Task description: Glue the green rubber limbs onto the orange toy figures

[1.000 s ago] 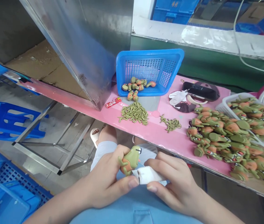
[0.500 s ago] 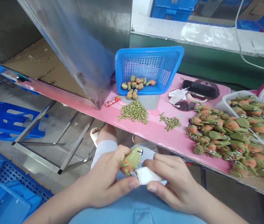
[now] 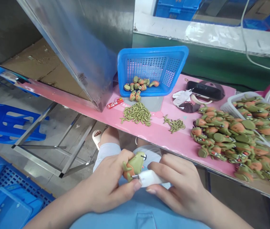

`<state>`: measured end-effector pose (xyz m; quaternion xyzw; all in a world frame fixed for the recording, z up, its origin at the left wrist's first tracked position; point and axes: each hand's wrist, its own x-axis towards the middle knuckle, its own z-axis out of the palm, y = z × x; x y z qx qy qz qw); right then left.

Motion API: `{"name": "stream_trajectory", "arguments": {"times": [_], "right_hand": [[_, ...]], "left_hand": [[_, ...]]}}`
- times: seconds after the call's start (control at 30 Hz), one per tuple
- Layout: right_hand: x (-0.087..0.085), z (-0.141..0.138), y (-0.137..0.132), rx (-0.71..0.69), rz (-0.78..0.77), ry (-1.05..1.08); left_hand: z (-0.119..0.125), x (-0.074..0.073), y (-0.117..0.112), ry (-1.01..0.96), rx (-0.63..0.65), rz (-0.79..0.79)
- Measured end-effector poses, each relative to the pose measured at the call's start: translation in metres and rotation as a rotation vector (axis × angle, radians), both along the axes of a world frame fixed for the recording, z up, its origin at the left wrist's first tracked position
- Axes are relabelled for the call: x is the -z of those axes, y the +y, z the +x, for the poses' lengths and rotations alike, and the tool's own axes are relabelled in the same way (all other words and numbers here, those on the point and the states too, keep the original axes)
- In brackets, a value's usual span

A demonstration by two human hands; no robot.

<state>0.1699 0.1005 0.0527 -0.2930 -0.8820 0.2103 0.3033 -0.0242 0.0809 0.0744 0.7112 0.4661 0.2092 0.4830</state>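
Observation:
My left hand [image 3: 108, 184] grips a small green and orange toy figure [image 3: 134, 164] over my lap, below the pink table [image 3: 163, 135] edge. My right hand [image 3: 175, 186] holds a small white tool [image 3: 149, 178] whose metal tip touches the underside of the figure. The two hands meet at the figure, thumbs nearly touching.
A blue basket [image 3: 152, 68] with a few figures stands tipped at the table's back. Two heaps of green trimmed bits [image 3: 137, 114] lie in front. A big pile of figures [image 3: 227, 140] spills from a white basket [image 3: 249, 105] at right. A phone [image 3: 205, 90] lies behind; a steel panel [image 3: 87, 54] stands left.
The white tool in my right hand has turned so its tip now presses against the figure's base. The hands stay in the same place.

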Motion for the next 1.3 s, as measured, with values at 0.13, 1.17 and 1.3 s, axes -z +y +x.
{"name": "stream_trajectory", "arguments": {"times": [0.13, 1.17, 1.3], "right_hand": [[0.0004, -0.0002, 0.0012, 0.011, 0.028, 0.010], [0.0032, 0.0033, -0.0016, 0.018, -0.067, 0.098], [0.0024, 0.0011, -0.0016, -0.052, -0.179, 0.125]], "left_hand": [[0.0001, 0.0012, 0.0007, 0.018, -0.009, -0.003], [0.0006, 0.0079, -0.0032, -0.250, -0.043, -0.142], [0.0001, 0.0097, -0.0047, -0.306, -0.084, -0.185]]}}
